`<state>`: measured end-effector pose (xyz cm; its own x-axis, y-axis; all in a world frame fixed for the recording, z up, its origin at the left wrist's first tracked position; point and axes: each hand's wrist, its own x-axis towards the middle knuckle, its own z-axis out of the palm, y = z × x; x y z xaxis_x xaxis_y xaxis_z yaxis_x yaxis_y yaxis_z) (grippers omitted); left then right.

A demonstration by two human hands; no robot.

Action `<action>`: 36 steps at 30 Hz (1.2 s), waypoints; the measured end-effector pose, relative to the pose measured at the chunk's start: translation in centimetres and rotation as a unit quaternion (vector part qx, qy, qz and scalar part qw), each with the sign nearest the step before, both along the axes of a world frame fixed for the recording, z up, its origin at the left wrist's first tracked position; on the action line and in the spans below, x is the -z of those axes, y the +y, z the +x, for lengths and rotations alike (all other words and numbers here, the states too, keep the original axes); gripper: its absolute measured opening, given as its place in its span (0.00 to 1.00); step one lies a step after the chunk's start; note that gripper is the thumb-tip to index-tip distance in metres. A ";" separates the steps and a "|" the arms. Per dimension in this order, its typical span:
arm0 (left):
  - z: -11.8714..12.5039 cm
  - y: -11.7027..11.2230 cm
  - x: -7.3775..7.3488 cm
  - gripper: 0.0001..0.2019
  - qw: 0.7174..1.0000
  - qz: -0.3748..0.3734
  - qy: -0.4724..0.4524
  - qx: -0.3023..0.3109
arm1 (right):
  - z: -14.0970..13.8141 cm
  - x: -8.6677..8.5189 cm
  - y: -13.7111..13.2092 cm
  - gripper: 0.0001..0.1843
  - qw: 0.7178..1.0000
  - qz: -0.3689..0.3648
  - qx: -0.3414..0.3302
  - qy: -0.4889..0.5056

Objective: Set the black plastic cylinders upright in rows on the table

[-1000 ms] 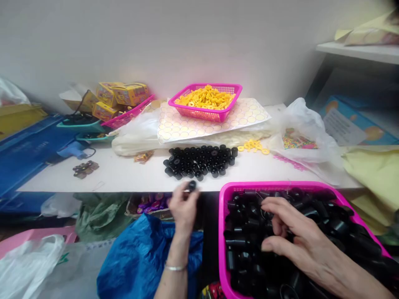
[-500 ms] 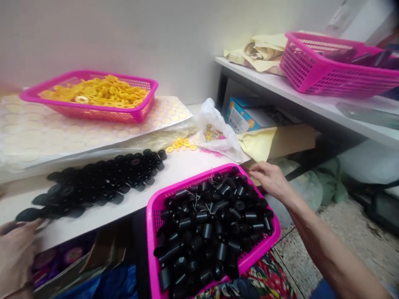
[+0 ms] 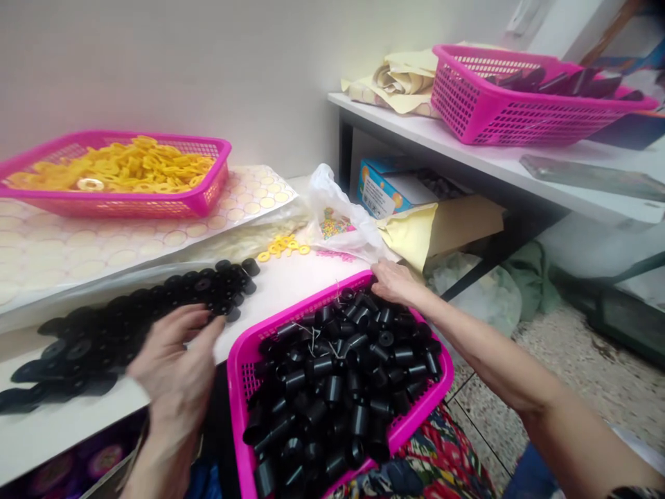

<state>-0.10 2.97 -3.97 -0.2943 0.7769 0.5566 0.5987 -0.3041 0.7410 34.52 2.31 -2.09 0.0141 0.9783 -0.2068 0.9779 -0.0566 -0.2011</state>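
A pink plastic basket point(image 3: 239, 388) full of short black plastic cylinders point(image 3: 332, 388) rests on a lap in patterned cloth, against the table's front edge. My right hand point(image 3: 392, 281) is closed over the rim at its far corner. Spread along the table's front lies a cluster of similar black cylindrical pieces point(image 3: 129, 312), some with a hole in the end. My left hand point(image 3: 179, 346) is at the near right side of that cluster, thumb and fingers apart and curved. Its fingertips are close to the pieces, and I see nothing held between them.
Behind the cluster, a pink basket of yellow rings point(image 3: 140, 163) stands on a sheet printed with circles. Loose yellow rings point(image 3: 283, 246) and a white plastic bag point(image 3: 337, 215) lie at the table's far end. A higher shelf point(image 3: 483, 149) on the right carries another pink basket point(image 3: 478, 104).
My left hand has moved right along the black pieces, from the table's left end to near the basket. My right hand has come onto the basket's far corner. The view has shifted slightly.
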 end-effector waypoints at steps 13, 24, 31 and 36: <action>15.2 1.0 0.1 0.27 0.892 -0.214 0.016 0.397 | -2.1 -1.5 -1.4 0.13 0.979 0.069 0.014 0.189; 12.1 0.5 -1.1 0.15 0.813 -0.347 -0.112 0.454 | -1.3 -1.5 -4.1 0.15 0.960 -0.023 -0.220 0.170; 11.7 -0.4 -1.4 0.20 0.736 -0.403 -0.230 0.493 | -2.1 -1.1 -5.1 0.15 0.898 0.052 -0.051 0.434; 11.9 -1.1 -1.7 0.18 0.725 -0.400 -0.257 0.498 | -2.9 -1.6 -5.4 0.19 0.789 0.050 0.012 0.612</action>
<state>11.85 1.90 -2.26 0.6263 0.7599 -0.1740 -0.0408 0.2549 0.9661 31.62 -3.06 -0.45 -0.1181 0.9930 -0.0024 0.0465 0.0031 -0.9989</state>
